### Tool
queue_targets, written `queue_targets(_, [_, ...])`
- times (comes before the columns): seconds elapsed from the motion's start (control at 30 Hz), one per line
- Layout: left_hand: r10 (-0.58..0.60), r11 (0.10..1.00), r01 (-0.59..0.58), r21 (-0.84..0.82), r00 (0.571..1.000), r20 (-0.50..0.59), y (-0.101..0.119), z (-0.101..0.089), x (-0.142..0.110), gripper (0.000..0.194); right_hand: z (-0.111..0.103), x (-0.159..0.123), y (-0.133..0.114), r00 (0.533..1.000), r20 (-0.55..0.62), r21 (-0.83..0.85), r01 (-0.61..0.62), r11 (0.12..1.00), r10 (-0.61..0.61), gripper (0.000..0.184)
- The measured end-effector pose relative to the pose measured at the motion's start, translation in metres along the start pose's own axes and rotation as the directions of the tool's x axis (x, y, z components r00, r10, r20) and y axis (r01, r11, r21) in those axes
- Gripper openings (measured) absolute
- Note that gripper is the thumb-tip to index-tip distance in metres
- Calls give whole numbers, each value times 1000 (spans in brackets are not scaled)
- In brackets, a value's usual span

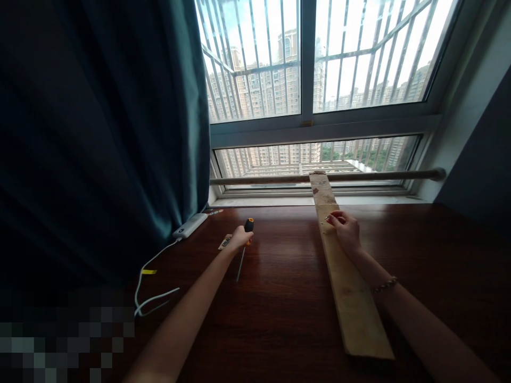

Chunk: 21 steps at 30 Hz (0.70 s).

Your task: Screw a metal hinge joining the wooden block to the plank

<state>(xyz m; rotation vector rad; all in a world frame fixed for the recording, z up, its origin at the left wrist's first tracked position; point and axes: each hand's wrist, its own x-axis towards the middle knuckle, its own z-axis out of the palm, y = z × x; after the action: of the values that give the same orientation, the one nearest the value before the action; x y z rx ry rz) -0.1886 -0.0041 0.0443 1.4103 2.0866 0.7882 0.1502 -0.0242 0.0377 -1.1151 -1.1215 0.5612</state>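
My left hand (241, 236) is closed round the black and orange handle of a screwdriver (249, 224), whose long metal shaft points down toward me over the dark table. Over the upper part of a long wooden board (345, 287), my right hand (345, 229) pinches a small shiny metal piece (328, 217), perhaps a screw; it is too small to be sure. Small dark marks or holes show in the wood by those fingertips. The far end of the board reaches up to the rail in front of the window.
A glossy brown table (279, 298) spreads under both arms. Left of it stand a white power strip (190, 225) with a white cable (144, 266), a yellow tag (149, 272) and a small printed card (225, 242). A dark blue curtain (159, 106) hangs at left; a rail (379, 176) crosses the window.
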Motion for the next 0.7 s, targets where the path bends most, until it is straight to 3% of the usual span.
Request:
queue_targets(0.13, [148, 963, -151, 222, 989, 31, 12, 31, -7, 18, 0, 0, 0, 1000, 4, -16, 3, 1000, -3, 36])
queue_targets(0.27, [218, 902, -210, 376, 976, 22, 19, 50, -12, 31, 0, 0, 0, 1000, 7, -10, -1, 1000, 1, 35])
queue_targets(0.53, [224, 839, -227, 495, 972, 67, 19, 58, 3, 33, 0, -1, -3, 1000, 13, -7, -1, 1000, 1, 38])
queue_targets(0.7, [228, 833, -217, 509, 973, 42, 13, 62, 5, 48, 0, -2, -3, 1000, 15, -7, -7, 1000, 7, 35])
